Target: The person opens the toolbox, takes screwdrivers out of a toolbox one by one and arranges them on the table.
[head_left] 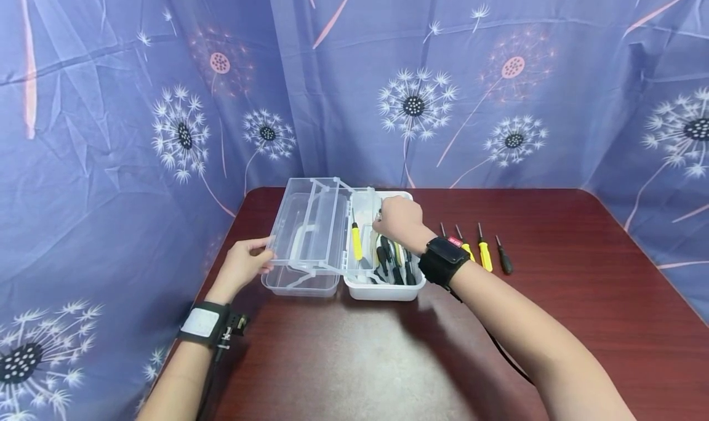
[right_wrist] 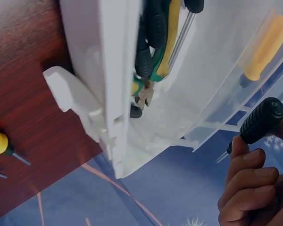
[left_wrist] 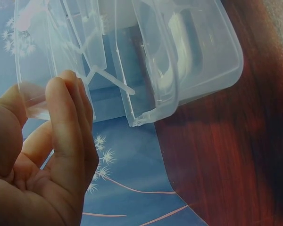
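Black ribbed-handled screwdriver (right_wrist: pixel 261 121), pinched in the right hand (head_left: pixel 400 218), hangs over the white plastic toolbox (head_left: pixel 384 293), mid-frame; the left hand (head_left: pixel 244 267) pinches clear plastic trays (head_left: pixel 284 239). Seemingly one yellow-handled screwdriver (head_left: pixel 356 242) is stowed; table screwdrivers (head_left: pixel 485 256), centre-right, remain.

Both arms are bare up from the straps, fingers (left_wrist: pixel 63 117) too. The left arm (head_left: pixel 180 372) wears a black band (head_left: pixel 222 320) with a pale rectangular patch (head_left: pixel 200 322), a small dark device (head_left: pixel 239 324) with metal fittings, and a dark cable (head_left: pixel 210 378). The right arm (head_left: pixel 532 328) has a wide black strap (head_left: pixel 443 262), a red tag (head_left: pixel 455 242) and a thin black cable (head_left: pixel 501 349).
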